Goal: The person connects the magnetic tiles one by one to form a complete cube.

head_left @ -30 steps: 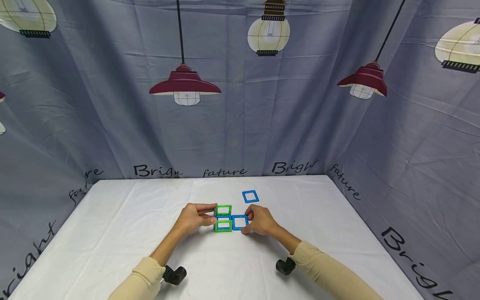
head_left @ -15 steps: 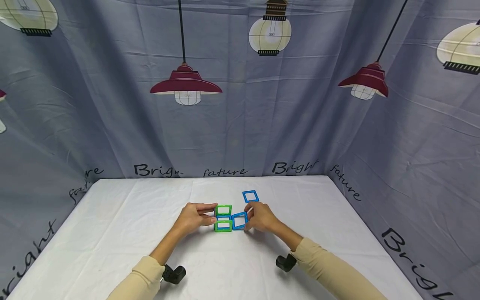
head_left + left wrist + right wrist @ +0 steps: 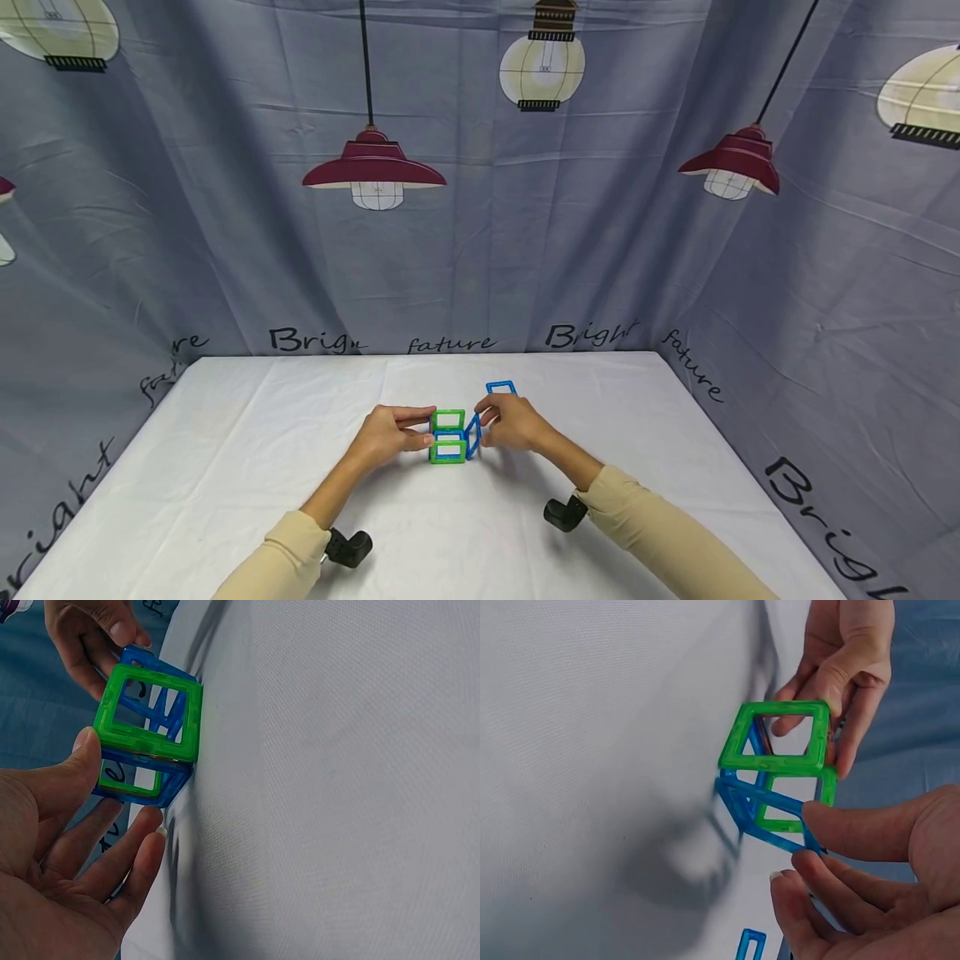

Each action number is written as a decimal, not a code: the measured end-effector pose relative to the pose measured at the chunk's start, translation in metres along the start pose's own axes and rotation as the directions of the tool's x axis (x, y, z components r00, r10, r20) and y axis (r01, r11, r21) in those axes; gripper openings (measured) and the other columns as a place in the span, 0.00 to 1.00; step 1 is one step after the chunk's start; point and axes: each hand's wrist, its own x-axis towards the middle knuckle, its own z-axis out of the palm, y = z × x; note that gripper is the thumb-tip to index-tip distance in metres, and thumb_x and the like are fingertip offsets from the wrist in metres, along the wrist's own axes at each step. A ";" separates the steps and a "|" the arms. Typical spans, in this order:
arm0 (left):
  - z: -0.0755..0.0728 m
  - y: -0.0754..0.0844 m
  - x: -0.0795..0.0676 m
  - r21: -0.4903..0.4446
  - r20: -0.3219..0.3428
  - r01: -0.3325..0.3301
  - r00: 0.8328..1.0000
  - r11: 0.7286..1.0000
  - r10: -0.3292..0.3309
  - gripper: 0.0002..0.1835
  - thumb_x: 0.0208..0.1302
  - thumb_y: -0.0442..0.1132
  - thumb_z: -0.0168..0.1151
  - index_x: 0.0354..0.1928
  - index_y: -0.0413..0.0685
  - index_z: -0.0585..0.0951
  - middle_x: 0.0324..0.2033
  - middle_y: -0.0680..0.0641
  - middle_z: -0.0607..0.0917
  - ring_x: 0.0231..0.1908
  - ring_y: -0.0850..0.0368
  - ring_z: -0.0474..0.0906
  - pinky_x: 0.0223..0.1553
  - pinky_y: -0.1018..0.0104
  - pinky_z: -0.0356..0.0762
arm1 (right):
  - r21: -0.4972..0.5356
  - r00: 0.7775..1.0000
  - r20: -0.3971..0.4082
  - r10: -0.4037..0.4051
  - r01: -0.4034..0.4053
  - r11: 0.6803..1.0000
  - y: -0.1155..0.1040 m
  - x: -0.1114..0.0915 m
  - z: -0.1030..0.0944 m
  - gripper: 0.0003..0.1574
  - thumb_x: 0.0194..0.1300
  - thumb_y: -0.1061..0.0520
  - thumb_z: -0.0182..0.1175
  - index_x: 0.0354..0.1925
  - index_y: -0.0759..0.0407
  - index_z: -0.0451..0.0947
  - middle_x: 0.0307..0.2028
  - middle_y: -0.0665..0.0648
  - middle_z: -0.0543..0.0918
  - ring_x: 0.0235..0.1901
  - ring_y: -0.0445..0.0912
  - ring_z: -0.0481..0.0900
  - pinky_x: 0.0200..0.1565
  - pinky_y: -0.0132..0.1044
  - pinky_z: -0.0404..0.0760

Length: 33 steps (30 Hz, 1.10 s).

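Square magnetic tiles make a small open box on the white table. A green tile (image 3: 150, 741) stands upright at its near side, and a second green tile (image 3: 448, 412) stands at the far side, with blue frames between them. My left hand (image 3: 393, 433) grips the box at its left, thumb on the near green tile's edge, fingers behind. On the right, my right hand (image 3: 513, 421) pinches a blue magnetic tile (image 3: 765, 795) between thumb and fingers. This tile leans up at a slant, its lower edge against the box's base.
Another blue tile (image 3: 501, 384) lies loose behind my right hand, partly covered by it. White cloth (image 3: 450, 533) covers the table, which ends at a grey-blue curtain (image 3: 465, 275). Black devices (image 3: 348, 550) are strapped at both wrists.
The blue tile in my right hand has swung up from lying flat to a steep slant beside the box. My right hand moved left and upward with it; the left hand stays put.
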 end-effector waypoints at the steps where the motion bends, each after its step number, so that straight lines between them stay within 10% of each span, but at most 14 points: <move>1: 0.000 0.000 0.000 -0.002 0.000 -0.002 1.000 1.000 0.002 0.26 0.56 0.31 0.76 0.58 0.45 0.85 0.56 0.39 0.86 0.43 0.51 0.90 0.43 0.64 0.85 | -0.001 1.000 -0.002 -0.001 0.001 1.000 0.000 0.001 0.000 0.31 0.51 0.65 0.76 0.55 0.62 0.81 0.43 0.57 0.87 0.41 0.46 0.80 0.47 0.44 0.81; 33: -0.003 0.005 -0.003 -0.070 0.025 0.028 0.999 0.997 -0.026 0.27 0.55 0.32 0.76 0.60 0.43 0.84 0.56 0.38 0.85 0.46 0.53 0.87 0.39 0.63 0.86 | 0.079 1.000 0.004 -0.012 0.012 0.997 -0.007 0.004 0.008 0.32 0.51 0.64 0.76 0.56 0.64 0.79 0.41 0.58 0.88 0.38 0.45 0.83 0.42 0.40 0.83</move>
